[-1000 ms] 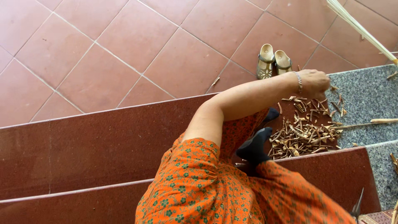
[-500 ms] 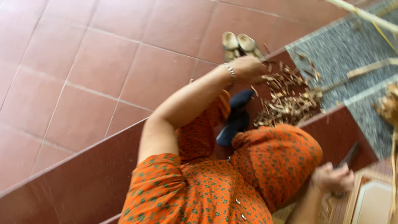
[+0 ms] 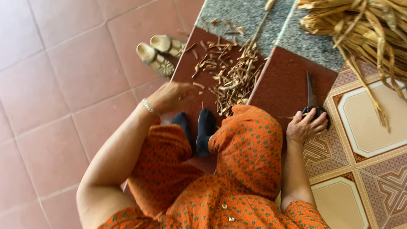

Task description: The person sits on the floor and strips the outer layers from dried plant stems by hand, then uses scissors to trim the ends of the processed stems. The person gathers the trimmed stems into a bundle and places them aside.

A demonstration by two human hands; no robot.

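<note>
A heap of cut leaf scraps (image 3: 231, 78) already lies on the red step (image 3: 288, 85), the dried leaf bundle (image 3: 360, 29) uncut, right hand (image 3: 303, 126) fingers curled on the scissors (image 3: 313, 101), left hand (image 3: 169, 96) loosely open, empty.

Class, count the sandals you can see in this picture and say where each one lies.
2. One sandal lies on the red floor tiles by the step's edge; the other sandal lies right beside it, closer to the step. None seem hidden.
</note>
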